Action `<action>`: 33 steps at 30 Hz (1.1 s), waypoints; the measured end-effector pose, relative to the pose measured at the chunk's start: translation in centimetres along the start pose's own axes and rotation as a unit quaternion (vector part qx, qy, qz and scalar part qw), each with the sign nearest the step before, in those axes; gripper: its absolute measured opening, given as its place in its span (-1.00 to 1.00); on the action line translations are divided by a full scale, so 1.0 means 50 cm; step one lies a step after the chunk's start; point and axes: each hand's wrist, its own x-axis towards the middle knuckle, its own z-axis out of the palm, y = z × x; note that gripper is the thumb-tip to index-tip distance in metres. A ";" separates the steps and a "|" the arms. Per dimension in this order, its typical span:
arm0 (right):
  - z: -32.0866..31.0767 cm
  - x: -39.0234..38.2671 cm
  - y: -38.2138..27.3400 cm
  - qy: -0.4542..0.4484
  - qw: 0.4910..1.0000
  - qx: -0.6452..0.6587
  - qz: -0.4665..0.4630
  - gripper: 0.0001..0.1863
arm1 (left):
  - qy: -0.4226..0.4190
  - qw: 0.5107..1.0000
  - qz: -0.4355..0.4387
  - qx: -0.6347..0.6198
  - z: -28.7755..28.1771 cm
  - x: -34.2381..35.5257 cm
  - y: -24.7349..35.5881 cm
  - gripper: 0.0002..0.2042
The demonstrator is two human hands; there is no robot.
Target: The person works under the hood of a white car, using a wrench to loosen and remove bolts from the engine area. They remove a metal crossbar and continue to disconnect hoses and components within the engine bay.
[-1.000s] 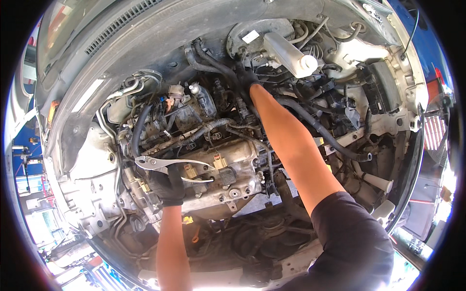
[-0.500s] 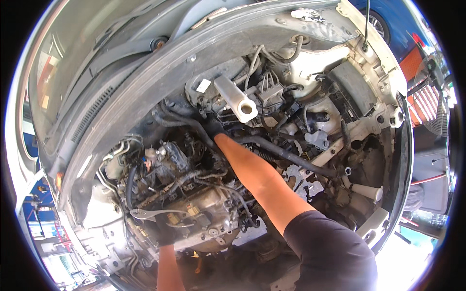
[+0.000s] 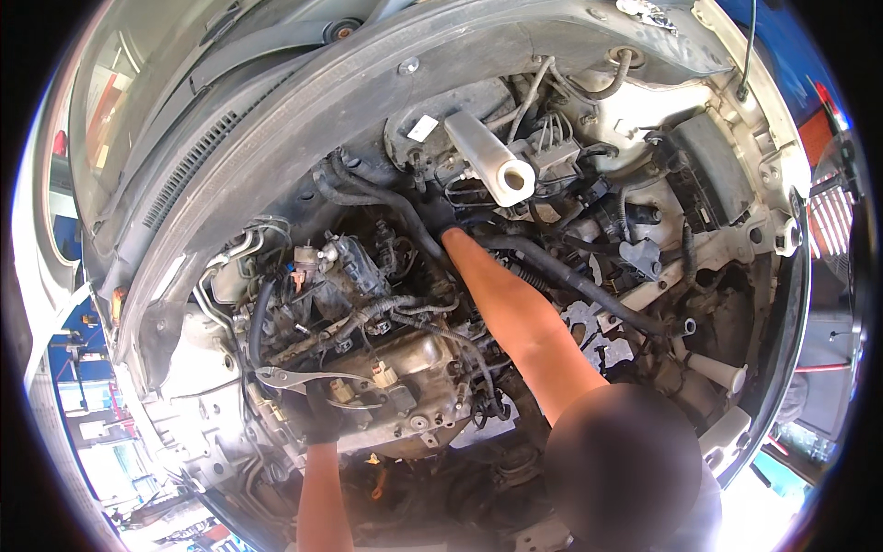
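Observation:
My left hand, in a dark glove, is closed around a pair of slip-joint pliers above the engine's valve cover. The pliers' jaws point left and their handles spread to the right. My right arm stretches deep toward the back of the engine bay. Its hand, also dark-gloved, is down between a curved black hose and a thick black hose; its fingers are hidden in shadow. Just beyond that hand, a pale plastic reservoir stands with its round mouth uncovered.
Wiring harness and small connectors cross the engine. A black box sits at the right, near the fender edge. The raised hood and cowl lie along the far left. A blurred dark round shape covers part of my right sleeve.
The view has shifted, so the engine bay sits further right. A dark round blur now covers my right upper arm. Both hands keep about the same places on the engine.

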 end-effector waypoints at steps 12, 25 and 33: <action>-0.014 -0.046 -0.031 -0.029 0.997 0.010 -0.066 -0.18 | 0.046 0.991 0.077 0.097 -0.011 -0.001 -0.017 -0.74; 0.030 0.003 -0.016 0.058 0.990 0.011 -0.124 -0.34 | 0.006 0.992 0.056 0.110 -0.005 0.005 0.002 -0.78; 0.022 -0.038 -0.055 0.022 0.994 -0.085 -0.067 -0.27 | 0.010 0.970 0.130 0.206 -0.031 0.001 -0.014 -0.76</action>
